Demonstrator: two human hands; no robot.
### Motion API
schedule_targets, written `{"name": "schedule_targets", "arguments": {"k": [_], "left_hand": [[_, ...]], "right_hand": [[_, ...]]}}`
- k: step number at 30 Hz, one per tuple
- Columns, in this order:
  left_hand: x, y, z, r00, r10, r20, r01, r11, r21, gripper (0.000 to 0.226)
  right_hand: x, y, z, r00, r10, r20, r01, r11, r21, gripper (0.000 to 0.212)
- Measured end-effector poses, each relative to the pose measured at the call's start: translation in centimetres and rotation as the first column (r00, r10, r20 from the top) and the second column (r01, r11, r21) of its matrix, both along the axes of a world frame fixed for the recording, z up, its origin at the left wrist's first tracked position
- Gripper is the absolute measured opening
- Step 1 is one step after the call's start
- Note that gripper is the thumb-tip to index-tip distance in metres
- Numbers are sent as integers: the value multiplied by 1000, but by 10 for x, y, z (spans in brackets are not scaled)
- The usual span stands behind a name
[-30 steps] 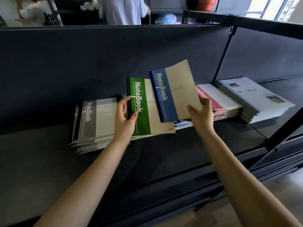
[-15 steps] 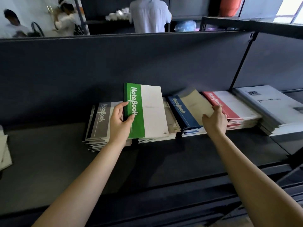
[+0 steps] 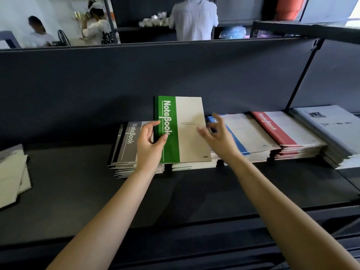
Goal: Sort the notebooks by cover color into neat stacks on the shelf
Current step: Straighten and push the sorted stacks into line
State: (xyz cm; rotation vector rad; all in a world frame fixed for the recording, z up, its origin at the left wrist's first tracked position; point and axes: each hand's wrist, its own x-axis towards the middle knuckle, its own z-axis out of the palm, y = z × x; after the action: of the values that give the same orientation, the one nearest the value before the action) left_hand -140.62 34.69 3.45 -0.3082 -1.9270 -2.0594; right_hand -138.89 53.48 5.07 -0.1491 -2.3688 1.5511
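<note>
Green-and-beige paper notebook (image 3: 187, 131): front cover up, tilted over a flat pile at mid-shelf, spine pinched by the left hand (image 3: 150, 147). Along the rear of the dark metal shelf (image 3: 194, 191) lie a grey-spined stack (image 3: 126, 145) left of it, then a blue-spined stack (image 3: 245, 133) and a red-spined stack (image 3: 282, 131) to the right.

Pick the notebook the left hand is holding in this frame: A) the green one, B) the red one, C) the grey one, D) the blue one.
A: the left hand grips the green notebook at its spine edge, thumb across the green band, while the right hand is spread open beside it, holding nothing.
</note>
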Motion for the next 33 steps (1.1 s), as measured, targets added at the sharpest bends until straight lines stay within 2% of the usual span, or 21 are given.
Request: {"name": "schedule_targets", "arguments": {"k": [2,5,8,10,13,16,20,23,27,29,31,33], "left_hand": [[1,-1,1,1000,5,10,-5,1000,-1,40],[-1,-8,-2,999,27,34,-26,999,-18,41],[1,-13,-3,997,63,45,-61,997,-45,42],[2,-16,-3,997,77,32,-75,996,-37,34],[0,-23,1,994,107,30,-104,991,-82,25],[-6,-38,8,988,154,11,-151,977,-149,27],[-25,-73,14,971,239,33,-220,934,-280,28],[-37,-93,18,963,262,65,-201,857,-474,29],[-49,-101,15,950,308,57,-195,725,-661,34],[-52,-99,11,948,315,42,-185,655,-733,37],[-54,-94,7,957,289,4,-154,524,-838,38],[-57,-87,3,963,259,-80,-167,334,-928,36]], "right_hand": [[1,-16,-4,999,33,34,-34,999,28,77],[4,-25,-7,999,-35,10,36,993,-115,79],[3,-29,-8,996,-85,37,89,988,-128,63],[0,-33,-7,992,-118,40,123,982,-143,51],[-3,-37,-4,989,-145,30,148,976,-160,48],[-9,-32,-2,985,-173,14,174,978,-113,47],[-18,-15,-2,978,-204,51,203,979,37,44],[-22,-6,-5,969,-229,94,216,968,130,46],[-28,-4,-17,956,-240,169,158,906,393,63],[-30,-6,-23,959,-232,165,128,869,478,63],[-32,-7,-25,972,-209,107,112,815,569,57],[-35,-10,-25,983,-171,63,82,722,687,50]]}}
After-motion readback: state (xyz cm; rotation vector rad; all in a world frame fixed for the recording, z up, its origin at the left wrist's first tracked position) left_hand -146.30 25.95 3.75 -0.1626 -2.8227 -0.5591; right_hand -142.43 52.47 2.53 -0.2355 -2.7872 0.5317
